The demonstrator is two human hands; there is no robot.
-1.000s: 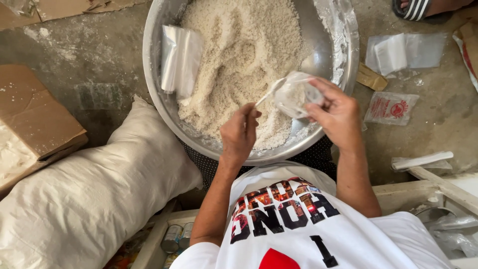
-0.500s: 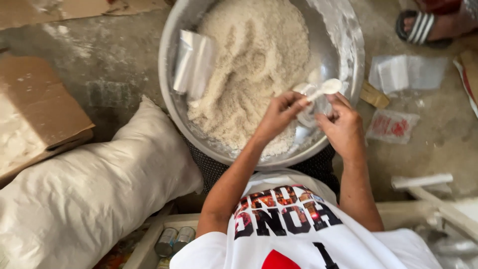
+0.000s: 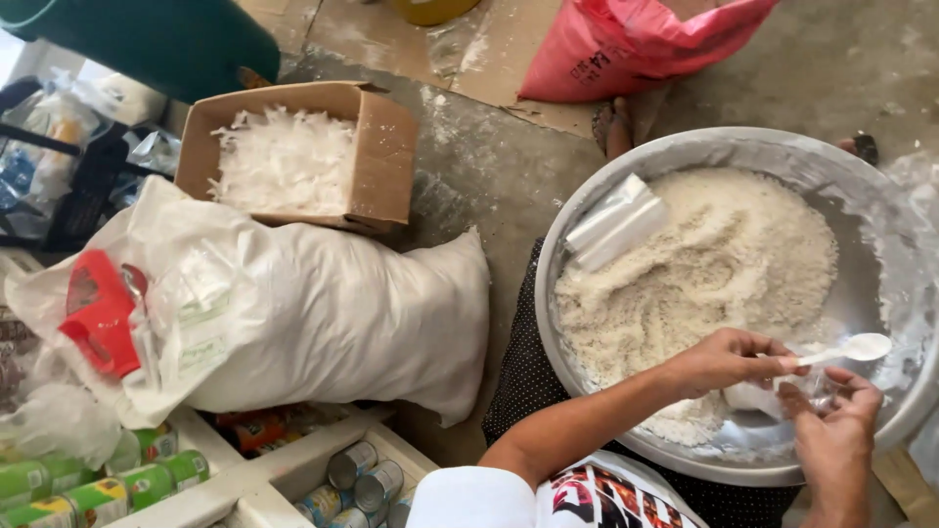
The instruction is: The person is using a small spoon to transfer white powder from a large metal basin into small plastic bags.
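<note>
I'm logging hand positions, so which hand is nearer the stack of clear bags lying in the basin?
Left. The left hand, holding the white spoon, is just below the stack of clear bags; the right hand is lower, near the basin rim.

Colours as I log them from the head view. Basin [image 3: 885, 235]: dull silver metal, dusted white at 3 o'clock. Rice [image 3: 724, 264] in it: off-white. Spoon [image 3: 846, 350]: white plastic. Packet stack [image 3: 616, 223] on the rice: clear, silvery sheen. Sack [image 3: 333, 313] at 9 o'clock: white. Carton [image 3: 386, 156] at 10 o'clock: brown, white contents. Bag [image 3: 626, 44] at 12 o'clock: pink-red. Cans [image 3: 362, 474] at 7 o'clock: silver tops, green labels. Floor [image 3: 479, 166]: grey, white smears.
</note>
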